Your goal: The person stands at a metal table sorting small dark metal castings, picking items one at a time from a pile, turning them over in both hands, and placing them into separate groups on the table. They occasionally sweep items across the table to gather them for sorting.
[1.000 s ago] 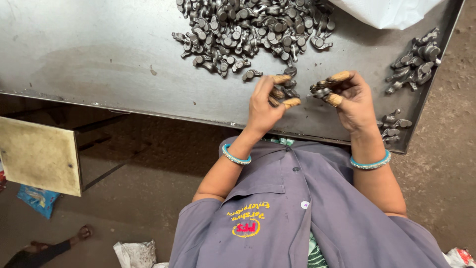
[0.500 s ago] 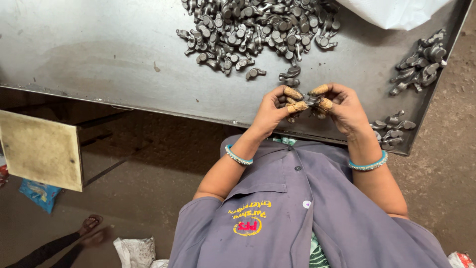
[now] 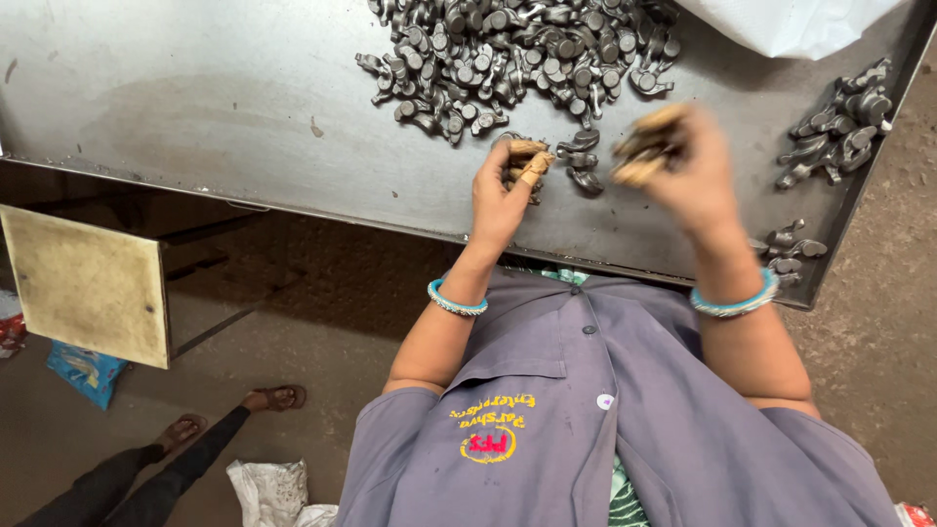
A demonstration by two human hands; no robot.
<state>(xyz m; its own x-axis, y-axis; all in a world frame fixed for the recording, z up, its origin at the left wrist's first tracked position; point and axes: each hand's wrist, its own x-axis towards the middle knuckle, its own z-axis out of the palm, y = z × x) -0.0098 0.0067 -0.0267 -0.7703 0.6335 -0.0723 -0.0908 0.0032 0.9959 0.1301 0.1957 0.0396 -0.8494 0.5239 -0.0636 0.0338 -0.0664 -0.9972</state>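
Gripping a small metal part (image 3: 520,172) near the table's (image 3: 195,117) front edge, the left hand (image 3: 503,190) is closed; the blurred right hand (image 3: 683,166) clasps more parts (image 3: 644,146) below the pile (image 3: 517,59).

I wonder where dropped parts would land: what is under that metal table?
Under the table near its edge, bare floor shows, with a tan board and another person's sandalled feet near it. Farther under, the tabletop covers everything.
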